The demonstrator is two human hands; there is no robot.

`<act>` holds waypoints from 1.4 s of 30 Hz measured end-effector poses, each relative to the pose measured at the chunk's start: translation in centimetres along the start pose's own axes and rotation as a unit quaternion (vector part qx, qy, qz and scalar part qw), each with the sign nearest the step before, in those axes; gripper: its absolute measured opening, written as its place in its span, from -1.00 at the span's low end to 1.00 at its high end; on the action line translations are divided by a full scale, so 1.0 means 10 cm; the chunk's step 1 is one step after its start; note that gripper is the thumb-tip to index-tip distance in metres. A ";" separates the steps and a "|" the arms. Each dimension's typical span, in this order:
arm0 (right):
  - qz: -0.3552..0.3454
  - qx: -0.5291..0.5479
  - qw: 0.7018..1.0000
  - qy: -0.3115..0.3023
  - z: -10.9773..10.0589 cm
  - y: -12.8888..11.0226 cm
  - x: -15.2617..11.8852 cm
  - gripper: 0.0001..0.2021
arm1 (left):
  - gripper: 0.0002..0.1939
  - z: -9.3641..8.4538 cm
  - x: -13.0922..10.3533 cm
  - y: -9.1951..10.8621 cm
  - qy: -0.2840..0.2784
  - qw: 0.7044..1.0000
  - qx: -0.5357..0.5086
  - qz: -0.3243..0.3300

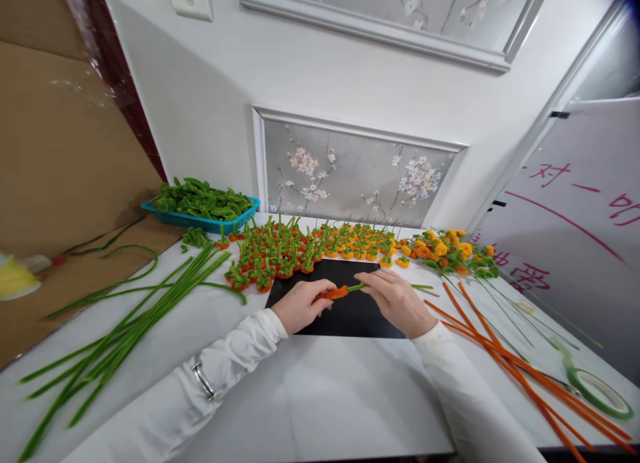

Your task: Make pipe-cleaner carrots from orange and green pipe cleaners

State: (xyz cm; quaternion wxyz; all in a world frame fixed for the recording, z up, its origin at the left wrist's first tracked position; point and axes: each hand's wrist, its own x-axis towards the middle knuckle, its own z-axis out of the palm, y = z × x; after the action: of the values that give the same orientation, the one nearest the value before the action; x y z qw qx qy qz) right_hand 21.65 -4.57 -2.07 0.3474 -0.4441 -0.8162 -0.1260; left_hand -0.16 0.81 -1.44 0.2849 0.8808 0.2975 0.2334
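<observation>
Over a black mat (345, 319), my left hand (303, 306) is closed on a coiled orange pipe cleaner (336, 293). A green pipe cleaner (356, 287) runs out of the orange coil to the right. My right hand (397, 299) pinches that green length, and its tip shows past the far side of the hand. Just beyond the mat stand many small orange flower heads (285, 269) with green stems pointing up. Next to them are yellow-orange flower heads (373, 249) with thin wires.
Long green pipe cleaners (135, 323) lie at left, orange ones (520, 369) at right. A blue tray (210, 224) holds green leaf pieces at the back left. Finished yellow-orange flowers (445, 249) lie at the back right. Green tape (600, 391) rests near the right edge.
</observation>
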 end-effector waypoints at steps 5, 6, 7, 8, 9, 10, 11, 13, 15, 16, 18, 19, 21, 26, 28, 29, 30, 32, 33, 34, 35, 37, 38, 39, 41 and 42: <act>0.001 -0.005 1.000 0.015 0.00 0.08 -0.04 -0.79 | -0.71 0.01 0.00 -0.03 0.002 1.000 0.024 0.019; -0.001 -0.009 1.000 0.014 0.01 0.08 -0.04 -0.78 | -0.71 0.02 0.00 -0.04 -0.003 0.999 0.025 0.022; -0.004 -0.012 1.000 0.011 0.01 0.06 -0.03 -0.78 | -0.70 0.03 0.00 -0.04 -0.009 0.999 0.025 0.025; -0.006 -0.014 1.000 0.008 0.03 0.05 -0.03 -0.78 | -0.70 0.04 0.00 -0.03 -0.013 0.999 0.024 0.027; -0.010 -0.014 1.000 0.005 0.04 0.02 -0.02 -0.77 | -0.70 0.05 0.00 -0.02 -0.016 0.999 0.019 0.027; -0.015 -0.012 1.000 0.000 0.06 0.00 -0.01 -0.77 | -0.70 0.05 0.00 -0.01 -0.019 0.999 0.012 0.025; -0.019 -0.007 1.000 -0.005 0.07 -0.02 0.00 -0.77 | -0.70 0.06 0.00 0.01 -0.022 1.000 0.003 0.021; -0.023 0.013 1.000 -0.014 0.11 -0.06 0.01 -0.77 | -0.72 0.06 0.00 0.04 -0.027 0.999 -0.021 0.012; -0.011 0.039 0.999 -0.021 0.13 -0.09 0.02 -0.78 | -0.76 0.06 0.01 0.06 -0.031 0.998 -0.057 0.001; 0.000 0.051 0.998 -0.023 0.14 -0.10 0.01 -0.78 | -0.78 0.06 0.01 0.07 -0.035 0.996 -0.084 -0.005; 0.026 0.075 0.996 -0.030 0.12 -0.12 0.01 -0.70 | -0.80 0.05 0.02 0.07 -0.046 0.986 -0.160 -0.025; 0.034 0.087 0.995 -0.035 0.11 -0.13 0.00 -0.65 | -0.79 0.05 0.02 0.07 -0.057 0.976 -0.206 -0.039; 0.033 0.112 0.992 -0.046 0.08 -0.15 0.00 -0.62 | -0.68 0.04 0.03 0.07 -0.082 0.948 -0.300 -0.073; 0.032 0.133 0.990 -0.031 0.05 -0.20 0.02 -0.79 | -0.58 0.00 0.03 0.10 -0.081 0.884 -0.435 -0.151; 0.042 0.113 0.993 -0.021 0.06 -0.20 0.02 -0.80 | -0.60 -0.05 0.03 0.11 -0.074 0.887 -0.429 -0.152; 0.045 0.098 0.994 -0.017 0.06 -0.19 0.01 -0.80 | -0.61 -0.07 0.03 0.11 -0.077 0.895 -0.416 -0.143; 0.047 0.084 0.995 -0.015 0.06 -0.18 0.01 -0.80 | -0.63 -0.09 0.03 0.11 -0.085 0.903 -0.400 -0.131; 0.048 0.061 0.997 -0.013 0.05 -0.16 0.01 -0.79 | -0.64 -0.13 0.03 0.11 -0.109 0.915 -0.371 -0.114; 0.049 0.054 0.997 -0.015 0.05 -0.16 0.01 -0.79 | -0.64 -0.14 0.03 0.10 -0.121 0.917 -0.363 -0.112; 0.049 0.051 0.997 -0.018 0.04 -0.16 0.01 -0.78 | -0.64 -0.15 0.03 0.09 -0.131 0.917 -0.359 -0.114; 0.049 0.052 0.997 -0.020 0.03 -0.16 0.01 -0.77 | -0.64 -0.14 0.03 0.09 -0.136 0.915 -0.361 -0.119; 0.048 0.060 0.997 -0.025 0.03 -0.17 0.02 -0.77 | -0.62 -0.13 0.03 0.07 -0.139 0.910 -0.369 -0.128; 0.048 0.064 0.996 -0.027 0.02 -0.17 0.02 -0.76 | -0.61 -0.12 0.03 0.07 -0.140 0.908 -0.374 -0.126; 0.047 0.065 0.996 -0.028 0.03 -0.17 0.02 -0.76 | -0.61 -0.11 0.03 0.06 -0.143 0.906 -0.379 -0.122; 0.044 0.055 0.997 -0.027 0.04 -0.18 0.02 -0.76 | -0.61 -0.09 0.03 0.06 -0.145 0.904 -0.387 -0.111; 0.041 0.044 0.998 -0.028 0.04 -0.18 0.01 -0.75 | -0.61 -0.08 0.03 0.07 -0.142 0.905 -0.386 -0.109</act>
State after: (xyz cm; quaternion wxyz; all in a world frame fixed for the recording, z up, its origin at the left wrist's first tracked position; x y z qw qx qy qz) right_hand 19.97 -5.28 -2.12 0.3482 -0.4652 -0.8114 -0.0629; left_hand -0.12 0.85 -0.36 0.6652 0.6884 0.2344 0.1696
